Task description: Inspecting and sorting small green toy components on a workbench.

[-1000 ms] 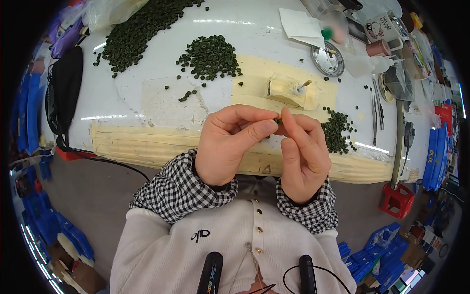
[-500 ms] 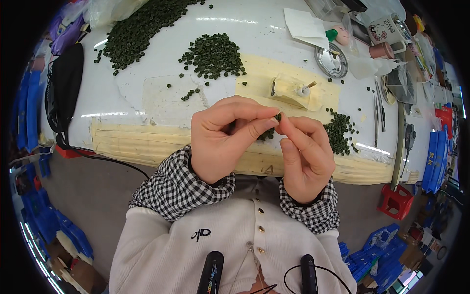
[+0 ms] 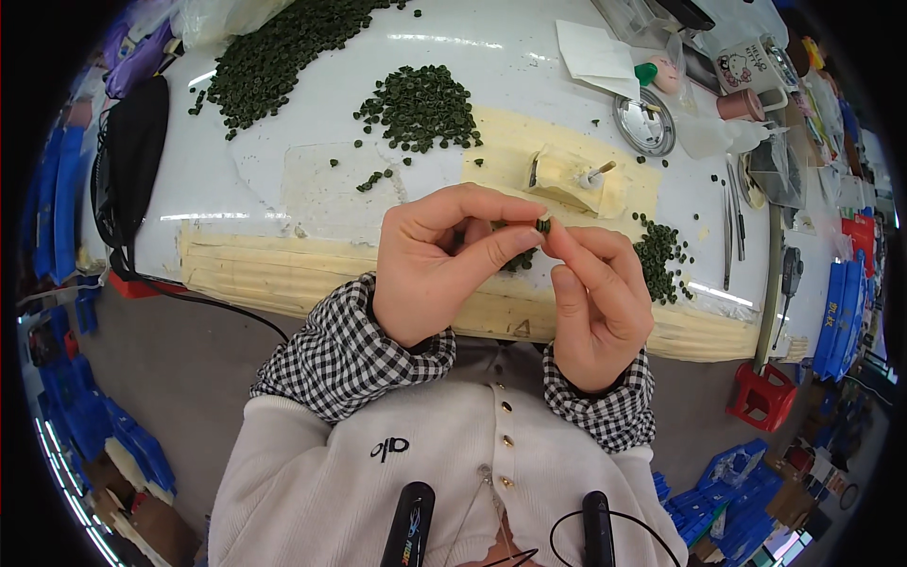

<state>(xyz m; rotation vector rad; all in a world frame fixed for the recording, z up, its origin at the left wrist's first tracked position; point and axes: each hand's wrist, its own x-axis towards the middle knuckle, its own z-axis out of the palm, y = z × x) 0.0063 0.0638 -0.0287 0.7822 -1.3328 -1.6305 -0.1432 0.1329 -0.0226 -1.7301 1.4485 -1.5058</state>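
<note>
Piece (image 3: 543, 227), small dark green, on near side of taped block (image 3: 559, 178): left hand (image 3: 430, 269) pinches it, thumb to forefinger. Right hand (image 3: 607, 310) half-curled, index tip at it; can't tell if gripping.

With twelve pointing away from us, we centre the dial on the small dark-green round piece (image 3: 543, 227) between our left hand (image 3: 439, 255) and right hand (image 3: 605, 302), above the glossy white tabletop (image 3: 515, 71). At one, the cream block with an upright peg (image 3: 567, 180) sits on the flat pale-yellow sheet (image 3: 505, 137). Toward ten, we have the rounded dark-green mound of pieces (image 3: 420, 109); behind it, farther left, spreads the large dark-green heap of pieces (image 3: 269, 71). Between one and two lies the round silver metal dish (image 3: 644, 123), before the folded white paper (image 3: 597, 59). Just past three rests the small dark-green cluster of pieces (image 3: 661, 260), with the slim silver metal tweezers (image 3: 727, 236) to its right. At nine lies the soft black fabric bag (image 3: 132, 170); at four, below the tabletop, stands the red plastic stool (image 3: 763, 397).
</note>
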